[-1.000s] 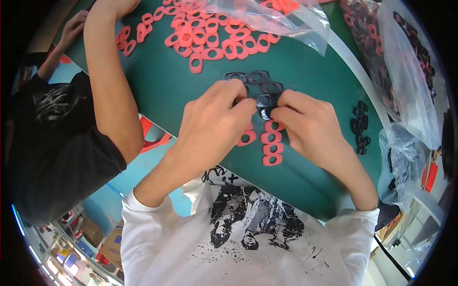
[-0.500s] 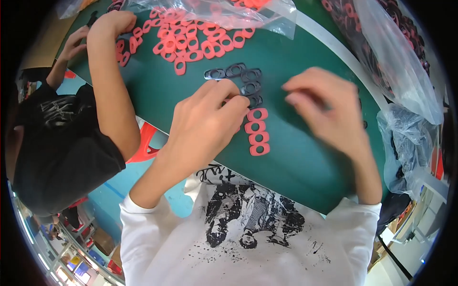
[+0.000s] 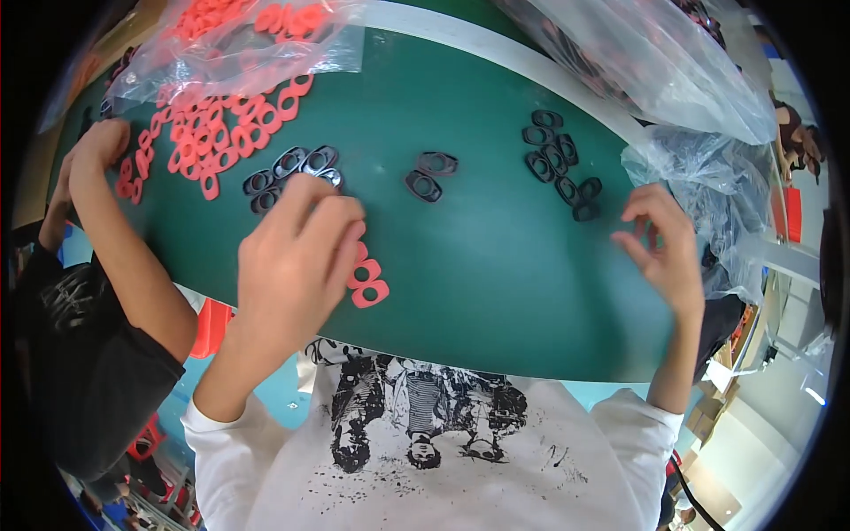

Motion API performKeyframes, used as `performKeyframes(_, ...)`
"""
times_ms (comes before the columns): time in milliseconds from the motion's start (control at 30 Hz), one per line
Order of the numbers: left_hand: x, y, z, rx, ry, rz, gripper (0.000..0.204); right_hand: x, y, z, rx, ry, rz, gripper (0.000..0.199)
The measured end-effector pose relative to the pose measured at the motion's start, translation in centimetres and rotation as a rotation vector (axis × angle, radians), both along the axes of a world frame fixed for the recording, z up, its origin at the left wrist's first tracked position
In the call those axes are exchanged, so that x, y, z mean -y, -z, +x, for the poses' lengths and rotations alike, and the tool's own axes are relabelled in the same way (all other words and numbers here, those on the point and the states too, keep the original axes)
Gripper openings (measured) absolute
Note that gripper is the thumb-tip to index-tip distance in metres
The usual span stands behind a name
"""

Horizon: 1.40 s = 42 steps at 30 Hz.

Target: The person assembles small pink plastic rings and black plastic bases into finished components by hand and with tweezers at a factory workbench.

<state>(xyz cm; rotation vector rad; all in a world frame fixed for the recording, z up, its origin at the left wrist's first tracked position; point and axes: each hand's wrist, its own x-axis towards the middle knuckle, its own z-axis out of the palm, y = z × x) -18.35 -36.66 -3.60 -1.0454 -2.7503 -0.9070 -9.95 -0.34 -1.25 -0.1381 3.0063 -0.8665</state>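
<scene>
Over a short column of pink oval rings (image 3: 370, 293) my left hand (image 3: 297, 252) is curled, its fingertips hidden underneath. Whether it pinches a piece cannot be seen. Just beyond it sits a cluster of dark, glossy oval pieces with holes (image 3: 289, 161), partly covered by the fingers. My right hand (image 3: 660, 248) hovers at the right side of the table, thumb and fingers apart, with nothing visible between them. Nearest to it lies a loose group of black oval pieces (image 3: 553, 159). Two more black pieces (image 3: 430, 174) lie between my hands.
A heap of pink rings (image 3: 217, 133) spreads at the far left below a clear plastic bag (image 3: 266, 66) of more rings. Beside it reaches another person's arm (image 3: 133, 239). Clear bags (image 3: 682, 177) line the right edge of the green table (image 3: 478, 292).
The view has swung right. My right hand has moved away to the right, and two black pieces now show between my hands. My left hand stays over the pink column.
</scene>
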Motion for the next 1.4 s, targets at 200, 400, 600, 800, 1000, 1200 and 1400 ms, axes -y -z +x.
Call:
performKeyframes(200,-9.1,0.3,0.7,-0.153,0.331,0.007,0.022,0.6,2.5,0.7,-0.016,-0.032,-0.01,0.031)
performKeyframes(400,-15.4,3.0,0.5,-0.238,0.363,-0.016,0.017,3.3,2.6,1.2,0.061,-0.086,-0.083,0.021)
performKeyframes(600,-15.7,2.9,1.9,-0.262,0.344,-0.118,0.016,4.8,0.6,2.2,0.216,-0.065,-0.056,0.016)
performKeyframes(800,-8.4,-0.2,2.8,0.306,0.356,0.345,0.025,4.1,0.8,1.8,0.188,-0.101,-0.234,0.025)
performKeyframes(1000,3.6,1.0,3.6,0.514,0.115,0.678,0.034,11.0,2.6,-0.8,0.21,-0.214,-0.346,0.016)
performKeyframes(1200,8.0,3.2,3.5,0.219,-0.394,0.399,0.019,14.5,4.0,-4.7,0.014,-0.52,-0.224,0.017)
performKeyframes(1400,9.4,3.7,3.1,-0.036,-0.336,0.117,0.023,14.7,3.2,-4.1,-0.06,-0.516,-0.187,0.022)
